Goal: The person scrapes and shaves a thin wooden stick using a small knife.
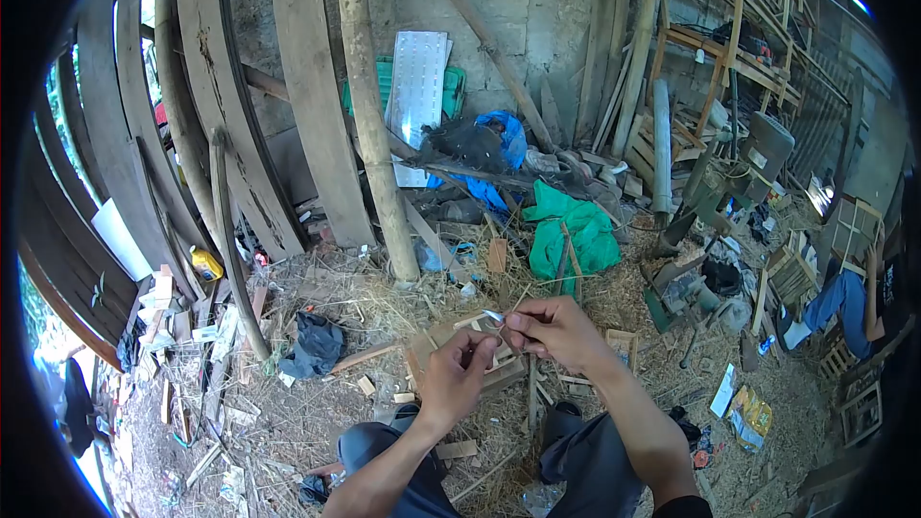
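In front of my knees both hands come together, fingertips pinched. A small, thin whitish piece (492, 315) shows at the fingertips of my right hand (558, 334), too small to name. My left hand (457, 376) is closed just beside it, thumb and forefinger pressed together; whether it also grips the piece is unclear. Beneath the hands sits a wooden box-like piece (505, 379), partly covered by my fingers.
Wood scraps and straw litter the ground around my feet. Ahead lie a green sack (576, 240) and a wooden post (376, 134). A black plastic bag (315, 345) is at left, a yellow packet (750, 418) at right. Another person (842, 312) sits far right.
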Demonstrator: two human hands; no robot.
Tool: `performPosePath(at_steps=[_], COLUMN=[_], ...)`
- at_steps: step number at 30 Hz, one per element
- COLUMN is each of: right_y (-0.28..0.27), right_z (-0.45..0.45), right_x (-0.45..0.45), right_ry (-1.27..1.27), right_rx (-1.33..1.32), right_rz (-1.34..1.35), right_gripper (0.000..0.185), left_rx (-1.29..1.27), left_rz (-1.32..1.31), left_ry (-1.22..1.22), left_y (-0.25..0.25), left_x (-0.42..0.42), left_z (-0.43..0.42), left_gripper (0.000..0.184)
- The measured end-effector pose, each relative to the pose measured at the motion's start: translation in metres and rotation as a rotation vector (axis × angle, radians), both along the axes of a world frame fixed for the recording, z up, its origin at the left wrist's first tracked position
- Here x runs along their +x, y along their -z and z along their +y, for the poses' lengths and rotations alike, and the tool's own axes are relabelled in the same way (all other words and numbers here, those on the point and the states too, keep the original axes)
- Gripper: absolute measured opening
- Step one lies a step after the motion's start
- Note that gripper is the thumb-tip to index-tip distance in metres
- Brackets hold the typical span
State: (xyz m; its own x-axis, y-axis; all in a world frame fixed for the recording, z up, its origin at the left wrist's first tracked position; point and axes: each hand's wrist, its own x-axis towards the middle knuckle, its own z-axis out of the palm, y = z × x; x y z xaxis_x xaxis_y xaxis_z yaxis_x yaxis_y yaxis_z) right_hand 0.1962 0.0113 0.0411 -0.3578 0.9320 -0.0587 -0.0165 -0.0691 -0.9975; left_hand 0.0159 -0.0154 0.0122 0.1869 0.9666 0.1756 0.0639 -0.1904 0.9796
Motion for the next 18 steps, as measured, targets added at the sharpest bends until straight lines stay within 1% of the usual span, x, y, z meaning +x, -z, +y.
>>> performPosePath(at_steps=[2,3,5,7,8,10,11,13,14,15,17,18], right_y=[-0.003,-0.001,0.003,0.001,0.000,-0.011,-0.011,-0.004,-0.006,-0.008,-0.009,-0.014], right_z=[-0.002,-0.002,0.003,0.021,0.017,0.016,0.018,0.014,0.009,0.007,0.003,0.000], right_x=[0.000,0.001,0.006,0.036,0.050,0.067,0.064,0.047,0.037,0.029,0.019,0.016], right_ry=[0.077,0.076,0.226,0.505,0.509,0.570,0.557,0.415,0.399,0.402,0.280,0.291], right_rx=[0.007,0.004,0.270,0.267,0.269,0.092,0.093,0.055,0.053,0.054,0.122,0.158], right_rz=[-0.044,-0.048,-0.216,-0.072,-0.075,0.133,0.129,0.085,0.025,0.028,0.036,0.018], right_gripper=[0.020,0.020,0.020,0.020,0.020,0.021,0.021,0.023,0.025,0.025,0.028,0.029], left_rx=[-0.016,-0.020,-0.022,-0.039,-0.039,-0.046,-0.045,0.001,0.002,0.002,-0.006,0.009], left_rz=[-0.002,0.019,0.038,-0.023,-0.025,0.008,0.002,-0.073,-0.068,-0.077,-0.088,-0.122], left_ry=[-0.014,-0.006,-0.005,0.030,0.035,-0.006,-0.019,-0.027,-0.026,-0.036,-0.045,-0.051], left_y=[0.000,0.000,0.001,0.005,0.006,0.005,0.006,0.011,0.008,0.004,0.002,0.003], left_x=[0.002,0.002,-0.001,-0.006,-0.009,-0.012,-0.012,-0.012,-0.011,-0.008,-0.002,-0.001], left_z=[-0.001,0.000,-0.001,-0.003,-0.002,0.002,0.004,0.007,0.006,0.005,0.004,0.004], left_gripper=[0.017,0.017,0.017,0.018,0.018,0.018,0.018,0.019,0.019,0.018,0.017,0.016])
